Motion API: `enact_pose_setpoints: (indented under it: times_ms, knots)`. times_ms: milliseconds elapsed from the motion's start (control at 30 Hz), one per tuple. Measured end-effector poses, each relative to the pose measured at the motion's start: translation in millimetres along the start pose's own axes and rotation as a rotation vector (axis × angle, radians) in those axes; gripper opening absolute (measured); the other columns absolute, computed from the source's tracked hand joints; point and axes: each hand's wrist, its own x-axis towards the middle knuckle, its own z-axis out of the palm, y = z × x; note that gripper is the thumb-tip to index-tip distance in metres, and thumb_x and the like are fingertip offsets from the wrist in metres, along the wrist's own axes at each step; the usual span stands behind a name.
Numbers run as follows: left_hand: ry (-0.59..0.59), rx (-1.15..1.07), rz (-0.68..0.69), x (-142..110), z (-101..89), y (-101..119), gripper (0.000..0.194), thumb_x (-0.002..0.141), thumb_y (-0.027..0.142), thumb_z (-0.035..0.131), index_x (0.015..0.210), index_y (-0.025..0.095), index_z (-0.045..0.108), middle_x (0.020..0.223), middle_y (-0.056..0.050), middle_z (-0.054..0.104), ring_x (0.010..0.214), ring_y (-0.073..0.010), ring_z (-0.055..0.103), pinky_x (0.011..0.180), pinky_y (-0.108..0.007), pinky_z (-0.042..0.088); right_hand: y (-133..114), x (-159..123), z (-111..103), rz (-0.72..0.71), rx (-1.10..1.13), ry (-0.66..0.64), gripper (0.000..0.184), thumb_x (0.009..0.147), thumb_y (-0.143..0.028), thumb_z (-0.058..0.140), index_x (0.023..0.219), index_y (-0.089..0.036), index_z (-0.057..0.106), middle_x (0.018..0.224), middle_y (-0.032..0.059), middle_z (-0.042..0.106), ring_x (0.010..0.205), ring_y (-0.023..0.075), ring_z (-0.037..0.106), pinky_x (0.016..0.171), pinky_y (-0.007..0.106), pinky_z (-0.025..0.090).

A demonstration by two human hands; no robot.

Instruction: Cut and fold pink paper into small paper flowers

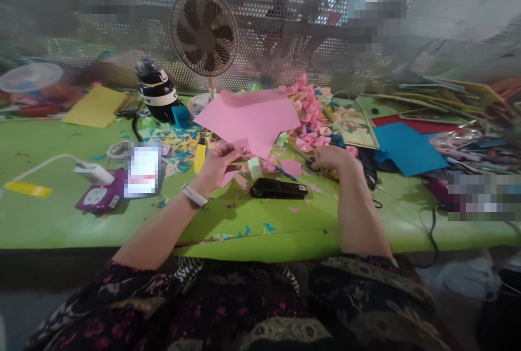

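One large, flat pink paper sheet (252, 117) is held above the green-covered bench (228, 222), its near edge pinched between the fingers of the left hand (217, 164). The right hand's (328, 158) fingers grip dark-handled metal scissors (310, 160). Between the forearms lies a black, oblong stapler (279, 189).

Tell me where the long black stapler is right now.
In the head view, the long black stapler lies just right of centre, between the left hand and right hand, nearer the camera than the large pink paper sheet.
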Motion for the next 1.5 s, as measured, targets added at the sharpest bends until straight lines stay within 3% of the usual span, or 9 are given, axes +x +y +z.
enact_pose_setpoints:
  times_ms: [133, 267, 367, 467, 600, 733, 967, 1233, 1500]
  knots:
    - [0.012, -0.021, 0.011, 1, -0.2, 0, 0.013, 0.075, 0.016, 0.079, 0.083, 0.017, 0.068, 0.086, -0.003, 0.079, 0.074, -0.0132, 0.075, 0.052, -0.016, 0.049, 16, -12, -8, -0.028, 0.128, -0.023, 0.011, 0.073, -0.023, 0.064, 0.065, -0.017, 0.068, 0.066, 0.008, 0.071, 0.068, 0.0206, 0.067, 0.058, 0.028, 0.045]
    - [0.025, 0.028, 0.049, 2, -2.0, -2, 0.019, 0.073, 0.025, 0.082, 0.087, 0.018, 0.07, 0.089, -0.004, 0.078, 0.079, -0.0144, 0.075, 0.057, -0.019, 0.05, 22, -26, -13, -0.191, 0.555, 0.083, 0.018, 0.067, -0.032, 0.073, 0.078, -0.019, 0.069, 0.078, 0.0067, 0.072, 0.064, 0.0176, 0.063, 0.055, 0.028, 0.045]
    - [0.026, 0.05, 0.111, 3, -4.4, -4, 0.027, 0.071, 0.033, 0.084, 0.089, 0.018, 0.07, 0.088, -0.004, 0.078, 0.08, -0.0148, 0.074, 0.06, -0.02, 0.049, 4, -34, -14, -0.331, 0.941, 0.125, 0.037, 0.059, -0.042, 0.082, 0.085, -0.02, 0.067, 0.081, 0.0054, 0.07, 0.066, 0.0164, 0.062, 0.058, 0.029, 0.049]
    - [0.023, 0.039, 0.156, 3, -5.1, -4, 0.036, 0.067, 0.036, 0.086, 0.093, 0.019, 0.07, 0.09, -0.004, 0.078, 0.081, -0.015, 0.073, 0.062, -0.021, 0.049, -30, -38, -12, -0.394, 1.142, 0.112, 0.045, 0.055, -0.048, 0.087, 0.082, -0.019, 0.064, 0.068, 0.0021, 0.065, 0.058, 0.013, 0.057, 0.054, 0.028, 0.048]
    - [0.053, -0.002, 0.2, 0, -2.2, -1, 0.041, 0.063, 0.036, 0.089, 0.094, 0.018, 0.068, 0.086, -0.003, 0.078, 0.075, -0.0132, 0.072, 0.06, -0.02, 0.047, -72, -44, -5, -0.468, 1.207, 0.057, 0.047, 0.059, -0.05, 0.087, 0.082, -0.017, 0.063, 0.069, 0.0014, 0.064, 0.057, 0.0107, 0.055, 0.05, 0.025, 0.046]
    - [0.086, -0.06, 0.216, -2, -0.1, 2, 0.043, 0.06, 0.035, 0.091, 0.09, 0.017, 0.065, 0.081, -0.002, 0.077, 0.072, -0.0121, 0.071, 0.059, -0.019, 0.047, -89, -49, 1, -0.534, 1.203, 0.021, 0.048, 0.063, -0.051, 0.086, 0.087, -0.017, 0.061, 0.077, 0.0017, 0.064, 0.066, 0.0125, 0.058, 0.054, 0.026, 0.048]
    - [0.039, -0.067, 0.158, -5, 0.6, 2, 0.04, 0.06, 0.036, 0.091, 0.086, 0.018, 0.066, 0.082, -0.001, 0.077, 0.075, -0.0131, 0.073, 0.059, -0.018, 0.049, -97, -53, -1, -0.545, 1.12, 0.023, 0.047, 0.066, -0.053, 0.083, 0.086, -0.017, 0.059, 0.078, 0.0008, 0.061, 0.069, 0.0131, 0.056, 0.059, 0.027, 0.046]
    - [-0.019, -0.013, 0.055, -5, 0.4, 3, 0.033, 0.064, 0.036, 0.089, 0.077, 0.014, 0.067, 0.077, -0.005, 0.076, 0.057, -0.0107, 0.069, 0.047, -0.018, 0.046, -99, -57, -3, -0.549, 1.104, 0.002, 0.046, 0.066, -0.051, 0.084, 0.082, -0.018, 0.057, 0.079, 0.0019, 0.061, 0.07, 0.0136, 0.056, 0.059, 0.028, 0.045]
    - [-0.045, -0.032, 0.03, -5, 1.6, 7, 0.022, 0.07, 0.025, 0.085, 0.078, 0.015, 0.067, 0.084, -0.005, 0.077, 0.076, -0.015, 0.075, 0.057, -0.019, 0.053, -98, -58, -5, -0.557, 1.105, -0.007, 0.047, 0.068, -0.056, 0.081, 0.083, -0.018, 0.057, 0.076, 0.0002, 0.058, 0.068, 0.013, 0.053, 0.059, 0.029, 0.043]
